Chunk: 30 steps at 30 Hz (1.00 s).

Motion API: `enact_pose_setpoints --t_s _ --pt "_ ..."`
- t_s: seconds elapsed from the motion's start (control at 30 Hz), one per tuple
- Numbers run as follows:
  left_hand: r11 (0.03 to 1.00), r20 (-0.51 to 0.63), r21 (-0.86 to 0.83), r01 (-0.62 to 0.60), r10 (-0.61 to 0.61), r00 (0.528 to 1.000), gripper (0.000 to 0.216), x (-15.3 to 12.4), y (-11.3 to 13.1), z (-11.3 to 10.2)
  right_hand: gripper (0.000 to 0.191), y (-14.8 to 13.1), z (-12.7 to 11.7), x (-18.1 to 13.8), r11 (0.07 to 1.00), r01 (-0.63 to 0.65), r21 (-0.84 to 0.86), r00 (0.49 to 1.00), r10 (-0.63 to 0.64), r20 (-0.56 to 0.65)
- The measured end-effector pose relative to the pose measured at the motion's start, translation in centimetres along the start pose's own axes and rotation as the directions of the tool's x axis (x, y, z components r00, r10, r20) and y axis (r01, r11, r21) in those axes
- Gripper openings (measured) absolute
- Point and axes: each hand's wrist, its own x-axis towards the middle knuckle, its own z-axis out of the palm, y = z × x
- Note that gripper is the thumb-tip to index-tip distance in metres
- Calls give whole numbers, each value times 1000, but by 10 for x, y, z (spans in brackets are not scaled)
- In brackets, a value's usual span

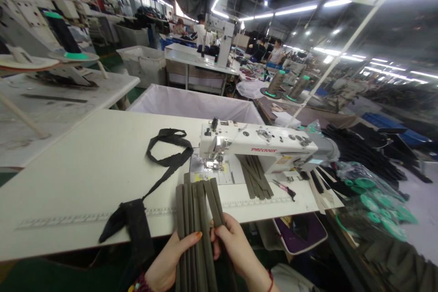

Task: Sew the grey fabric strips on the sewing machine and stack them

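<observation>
A bundle of olive-grey fabric strips (191,232) lies lengthwise in my left hand (171,255), its thumb pressed across the top. My right hand (236,246) is closed on one strip (215,203) at the bundle's right side, fanned a little away from the others. Both hands are at the table's front edge, just before a white sewing machine (256,143). More olive strips (255,178) lie under the machine's arm. Beside them rests a small pair of thread snips (285,189). The fingers under the bundle are partly hidden.
A black fabric band (171,159) trails over the white table (82,164) to a black cloth piece (133,226) at its edge. A measuring tape (85,219) runs along the front. Thread cones (275,84) and bagged green spools (376,205) are at right; a lined bin (195,102) stands behind.
</observation>
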Motion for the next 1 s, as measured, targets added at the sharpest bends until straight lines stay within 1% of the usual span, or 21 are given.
enact_pose_setpoints --t_s 0.07,0.13,0.2,0.23,0.3,0.4,0.53,0.7,0.77,0.83,0.9,1.0 --pt "1000 -76 3 16 -16 997 43 0 0 -2 24 3 2 0 999 14 45 999 -12 -32" --pt "1000 -128 -4 23 -23 992 53 1 -2 -6 37 5 5 0 995 43 87 998 -39 -50" --pt "1000 -128 -11 19 -20 992 60 1 -4 -10 47 7 9 1 989 63 134 997 -56 -53" --pt "1000 -122 -10 22 -23 992 63 1 -5 -12 49 8 10 2 986 64 154 997 -56 -54" --pt "999 -122 -12 36 -37 992 68 1 -6 -14 47 10 10 4 982 57 181 997 -47 -60" --pt "998 -151 -24 60 -63 987 74 1 -7 -15 42 13 8 6 979 51 197 997 -41 -59" --pt "997 -196 -25 74 -78 977 80 2 -8 -15 34 14 5 5 984 59 169 995 -44 -91" --pt "997 -205 -16 77 -79 976 77 2 -8 -14 23 9 4 4 990 107 95 981 -90 -173" --pt "997 -208 -15 81 -83 975 73 1 -7 -14 19 6 3 4 988 121 92 976 -101 -195" --pt "996 -211 -11 83 -84 974 67 1 -7 -14 18 5 2 4 984 126 129 974 -98 -205" --pt "997 -202 -4 74 -73 977 58 1 -7 -14 17 7 2 3 973 111 201 977 -70 -200" --pt "998 -162 1 60 -59 985 48 1 -5 -13 25 12 1 4 946 53 320 984 5 -177"
